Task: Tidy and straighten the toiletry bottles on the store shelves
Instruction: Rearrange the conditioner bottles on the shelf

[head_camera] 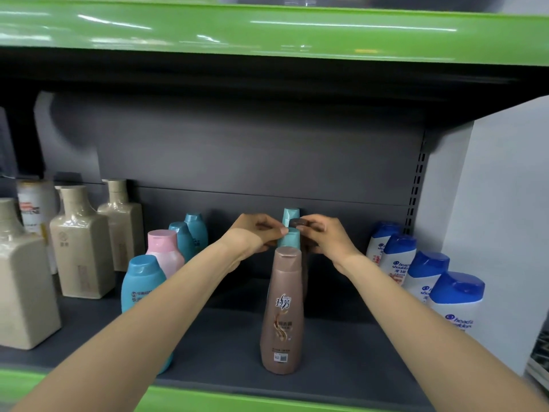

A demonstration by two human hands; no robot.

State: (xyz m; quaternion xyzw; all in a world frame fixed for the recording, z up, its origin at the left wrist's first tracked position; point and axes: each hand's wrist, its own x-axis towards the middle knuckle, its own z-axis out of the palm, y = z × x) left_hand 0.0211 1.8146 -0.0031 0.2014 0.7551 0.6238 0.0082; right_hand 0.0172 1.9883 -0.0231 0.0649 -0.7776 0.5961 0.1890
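While both hands [255, 233] [323, 237] grip the teal-capped bottle [288, 239] and dark-capped bottle [298, 223] mid-shelf, neighbouring rows look lined up, this row seemingly unfinished.

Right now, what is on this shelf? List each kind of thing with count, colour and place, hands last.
Square bottles: three, beige, left.
Pantene bottle: one, white, back left.
Round bottles: three, blue, left of centre.
Pink bottle: one, in the blue row.
Brown bottle: one, front centre.
Teal-capped bottles: two, behind the brown one.
Dark bottle: one, between the hands.
Head & Shoulders bottles: four, white with blue caps, right.
Shelf: dark grey, green edge.
Left hand and right hand: at the dark bottle.
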